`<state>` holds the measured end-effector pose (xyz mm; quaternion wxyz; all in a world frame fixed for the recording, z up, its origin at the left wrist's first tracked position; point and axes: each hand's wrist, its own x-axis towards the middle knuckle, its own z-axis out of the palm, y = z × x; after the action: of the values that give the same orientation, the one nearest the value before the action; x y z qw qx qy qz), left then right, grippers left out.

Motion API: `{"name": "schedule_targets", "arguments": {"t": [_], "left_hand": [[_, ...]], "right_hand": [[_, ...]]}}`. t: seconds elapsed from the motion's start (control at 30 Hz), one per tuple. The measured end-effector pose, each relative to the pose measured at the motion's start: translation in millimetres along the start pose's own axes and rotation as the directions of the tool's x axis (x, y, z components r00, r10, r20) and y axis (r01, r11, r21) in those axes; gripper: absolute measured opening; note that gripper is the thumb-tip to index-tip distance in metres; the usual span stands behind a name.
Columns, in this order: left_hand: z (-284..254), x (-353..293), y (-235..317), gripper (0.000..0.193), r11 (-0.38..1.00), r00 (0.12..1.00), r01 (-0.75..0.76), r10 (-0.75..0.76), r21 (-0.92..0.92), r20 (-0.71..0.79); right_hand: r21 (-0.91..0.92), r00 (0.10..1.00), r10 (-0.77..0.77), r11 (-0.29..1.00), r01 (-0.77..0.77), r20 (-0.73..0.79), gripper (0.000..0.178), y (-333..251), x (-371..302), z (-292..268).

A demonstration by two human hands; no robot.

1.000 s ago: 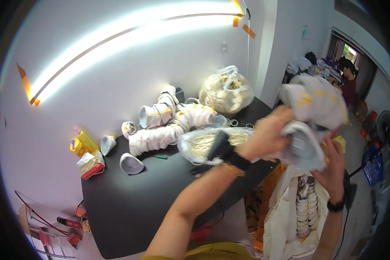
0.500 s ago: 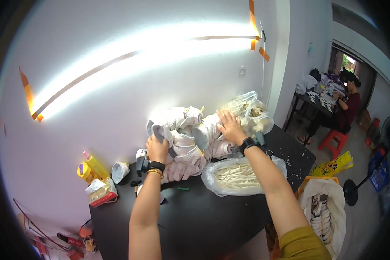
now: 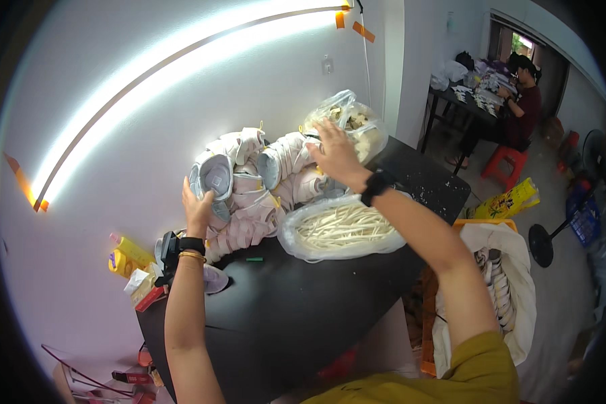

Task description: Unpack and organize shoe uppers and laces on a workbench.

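Note:
White and pale pink shoe uppers (image 3: 249,195) with grey linings lie nested in stacked rows on the black table (image 3: 276,316), against the wall. My left hand (image 3: 197,212) grips the left end of the pile, thumb and fingers around a shoe upper whose grey opening faces me. At the pile's right end, my right hand (image 3: 336,156) is open, fingers spread over the uppers beside a clear plastic bag (image 3: 373,138) of beige pieces. Whether its fingertips touch the uppers is hard to tell. Below it lies a clear bag of cream-coloured strips (image 3: 343,225).
Yellow bottles (image 3: 131,254) and a tissue box (image 3: 145,289) stand at the table's left edge. A small green piece (image 3: 254,259) lies near the pile. Right of the table is a cloth-lined orange crate (image 3: 429,337) of shoe parts. A person (image 3: 526,101) sits at another table.
The view has shifted, so the table sits further left and higher. My right hand has lifted a little with its fingers spread. My left hand stays at the left end, where the shoe opening now faces me.

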<state>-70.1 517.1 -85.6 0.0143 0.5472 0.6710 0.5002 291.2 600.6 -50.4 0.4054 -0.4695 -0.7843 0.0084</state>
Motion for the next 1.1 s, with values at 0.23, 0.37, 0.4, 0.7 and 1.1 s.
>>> {"name": "schedule_targets", "arguments": {"t": [0.23, 0.37, 0.4, 0.7, 1.1], "left_hand": [[23, -69, 10, 0.072, 0.919, 0.914, -0.354, 0.379, 0.171, -0.142], [10, -113, 112, 0.056, 0.883, 0.876, -0.469, 0.466, 0.004, -0.129], [14, -126, 148, 0.057, 0.862, 0.859, -0.507, 0.504, -0.011, -0.09], [228, -338, 382, 0.036, 0.447, 0.213, -0.342, 0.894, -0.827, 0.395], [504, -509, 371, 0.035, 0.813, -0.032, -0.199, 0.553, -0.547, 0.833]], "right_hand": [[0.184, 0.995, 0.082, 0.979, -0.091, 0.056, 0.049, 35, -133, -202], [0.207, 0.956, 0.275, 0.934, -0.29, 0.098, 0.04, 41, -214, -310], [0.252, 0.939, 0.342, 0.905, -0.343, 0.049, 0.037, 41, -238, -331], [0.459, 0.144, 0.981, 0.069, -0.886, 0.13, 0.029, 148, -558, -342], [-0.157, 0.084, 0.816, -0.009, -0.988, -0.572, 0.039, 235, -715, -292]]}}
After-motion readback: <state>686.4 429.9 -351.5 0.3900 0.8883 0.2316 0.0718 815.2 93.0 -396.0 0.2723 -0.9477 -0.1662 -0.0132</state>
